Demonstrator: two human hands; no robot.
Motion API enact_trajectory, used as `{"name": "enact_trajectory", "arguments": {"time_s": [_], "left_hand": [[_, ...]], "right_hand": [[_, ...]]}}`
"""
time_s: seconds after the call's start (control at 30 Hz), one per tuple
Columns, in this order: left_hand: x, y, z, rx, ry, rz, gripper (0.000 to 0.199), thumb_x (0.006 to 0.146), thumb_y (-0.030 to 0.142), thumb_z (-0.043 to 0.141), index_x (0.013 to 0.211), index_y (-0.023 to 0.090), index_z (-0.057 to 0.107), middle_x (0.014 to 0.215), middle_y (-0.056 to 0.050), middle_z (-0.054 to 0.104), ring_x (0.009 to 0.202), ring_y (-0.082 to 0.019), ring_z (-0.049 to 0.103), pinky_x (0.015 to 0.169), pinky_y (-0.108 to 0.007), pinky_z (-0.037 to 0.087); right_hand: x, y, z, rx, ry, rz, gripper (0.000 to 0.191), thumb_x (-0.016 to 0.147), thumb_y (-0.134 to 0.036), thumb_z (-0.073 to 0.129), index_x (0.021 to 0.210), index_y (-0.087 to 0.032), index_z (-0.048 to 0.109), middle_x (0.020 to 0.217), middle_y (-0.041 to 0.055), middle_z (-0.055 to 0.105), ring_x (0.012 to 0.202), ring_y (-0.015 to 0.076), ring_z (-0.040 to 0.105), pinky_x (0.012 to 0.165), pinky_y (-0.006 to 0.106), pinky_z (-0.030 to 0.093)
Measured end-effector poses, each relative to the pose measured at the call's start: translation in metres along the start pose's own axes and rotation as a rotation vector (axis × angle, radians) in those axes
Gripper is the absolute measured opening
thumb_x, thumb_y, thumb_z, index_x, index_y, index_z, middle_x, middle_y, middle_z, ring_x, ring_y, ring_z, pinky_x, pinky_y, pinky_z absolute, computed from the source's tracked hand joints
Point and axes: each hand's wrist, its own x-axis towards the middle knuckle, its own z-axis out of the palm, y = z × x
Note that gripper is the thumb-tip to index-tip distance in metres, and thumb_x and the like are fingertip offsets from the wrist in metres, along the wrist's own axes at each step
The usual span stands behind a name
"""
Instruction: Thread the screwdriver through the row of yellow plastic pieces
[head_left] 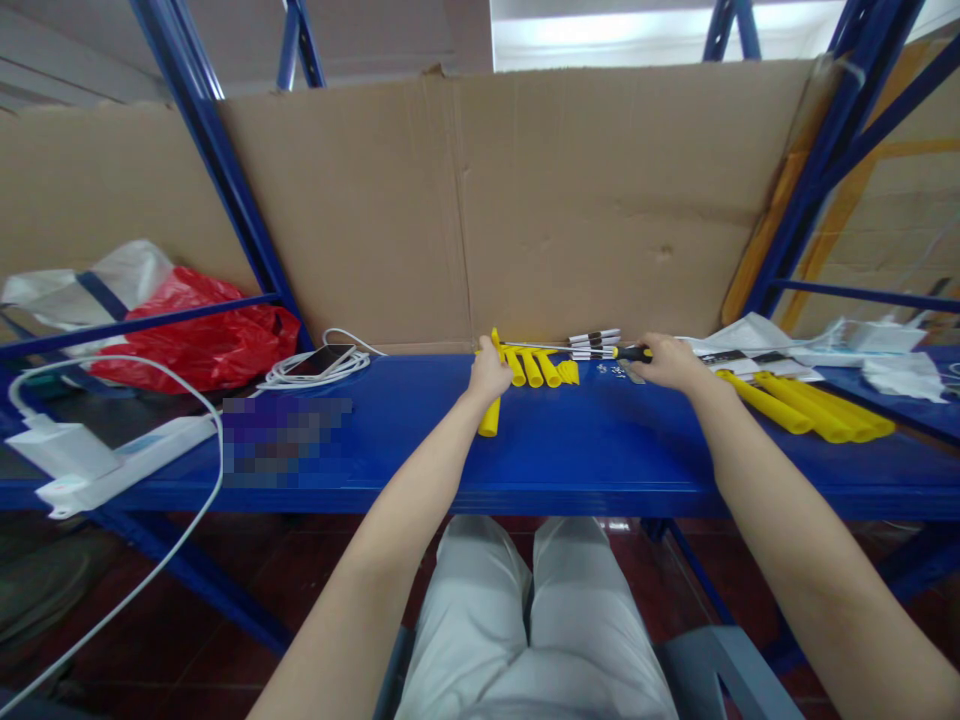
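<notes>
Wrapped round a yellow tube-shaped handle part (489, 418), my left hand (491, 372) holds it upright over the blue tabletop. My right hand (666, 360) grips a screwdriver (628, 353) by its black and yellow handle. The screwdriver's long thin shaft lies level, pointing left at the top of the yellow part; whether the tip touches it is too small to tell. Several similar yellow parts (533, 368) lie in a row just right of my left hand. Small metal bits (602, 368) are scattered below the shaft.
Several yellow tubes (810, 408) lie at the right. White-and-black packets (596, 340) sit near the cardboard wall (570, 200). At the left are a coiled white cable (319, 370), a red plastic bag (199, 330) and a power strip (135, 465). Blue posts (225, 170) frame the table.
</notes>
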Motion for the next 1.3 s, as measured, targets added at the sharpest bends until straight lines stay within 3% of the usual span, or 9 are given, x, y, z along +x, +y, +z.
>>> {"name": "enact_trajectory", "arguments": {"time_s": [0.27, 0.47, 0.8, 0.93, 1.03, 1.13, 1.3], "left_hand": [[0.0, 0.0, 0.0, 0.006, 0.0, -0.004, 0.039, 0.084, 0.005, 0.057, 0.117, 0.021, 0.042, 0.111, -0.016, 0.073, 0.115, -0.028, 0.069, 0.099, -0.039, 0.052], [0.0, -0.001, 0.001, -0.001, -0.004, 0.016, 0.038, 0.084, 0.004, 0.056, 0.115, 0.022, 0.042, 0.113, -0.017, 0.072, 0.117, -0.028, 0.068, 0.099, -0.04, 0.052], [-0.001, 0.001, 0.0, -0.004, -0.012, 0.012, 0.037, 0.084, 0.005, 0.056, 0.114, 0.022, 0.042, 0.114, -0.016, 0.072, 0.116, -0.028, 0.068, 0.099, -0.038, 0.052], [-0.002, 0.001, 0.0, 0.0, -0.016, 0.021, 0.036, 0.085, 0.006, 0.056, 0.114, 0.021, 0.042, 0.116, -0.017, 0.071, 0.117, -0.027, 0.068, 0.099, -0.038, 0.052], [-0.001, 0.001, 0.001, -0.003, -0.006, 0.012, 0.036, 0.085, 0.005, 0.057, 0.114, 0.021, 0.042, 0.115, -0.017, 0.071, 0.116, -0.028, 0.068, 0.098, -0.039, 0.053], [0.0, -0.001, 0.001, -0.002, -0.001, 0.012, 0.038, 0.084, 0.005, 0.057, 0.115, 0.021, 0.043, 0.113, -0.017, 0.072, 0.115, -0.028, 0.069, 0.098, -0.039, 0.053], [0.001, -0.003, 0.002, 0.0, -0.001, 0.017, 0.039, 0.082, 0.004, 0.057, 0.115, 0.021, 0.044, 0.112, -0.017, 0.072, 0.114, -0.029, 0.069, 0.098, -0.04, 0.053]], "right_hand": [[0.0, 0.002, 0.001, -0.054, 0.061, -0.006, 0.026, 0.078, -0.042, 0.061, 0.09, -0.022, 0.074, 0.095, 0.0131, 0.069, 0.097, 0.0332, 0.058, 0.082, 0.045, 0.04], [-0.001, -0.001, -0.005, -0.049, 0.081, 0.105, 0.029, 0.08, -0.047, 0.061, 0.091, -0.021, 0.069, 0.088, 0.0132, 0.071, 0.087, 0.0322, 0.063, 0.08, 0.044, 0.041], [-0.006, -0.002, -0.008, -0.031, 0.052, 0.166, 0.046, 0.075, -0.065, 0.066, 0.099, -0.027, 0.077, 0.081, 0.0098, 0.075, 0.079, 0.0316, 0.069, 0.062, 0.036, 0.044], [-0.005, 0.0, -0.009, -0.008, 0.028, 0.172, 0.039, 0.077, -0.058, 0.066, 0.096, -0.025, 0.077, 0.082, 0.0103, 0.075, 0.08, 0.0313, 0.068, 0.062, 0.036, 0.045], [-0.001, 0.006, -0.006, 0.019, 0.05, 0.074, 0.03, 0.079, -0.043, 0.064, 0.097, -0.022, 0.076, 0.088, 0.0117, 0.074, 0.086, 0.0313, 0.067, 0.069, 0.037, 0.047], [0.004, 0.015, 0.0, 0.02, 0.071, 0.007, 0.032, 0.076, -0.032, 0.063, 0.103, -0.018, 0.074, 0.096, 0.0148, 0.073, 0.094, 0.0331, 0.065, 0.078, 0.041, 0.049], [0.005, 0.024, 0.004, 0.051, 0.035, -0.011, 0.033, 0.075, -0.03, 0.065, 0.103, -0.018, 0.074, 0.094, 0.0136, 0.071, 0.09, 0.0328, 0.064, 0.078, 0.042, 0.05]]}}
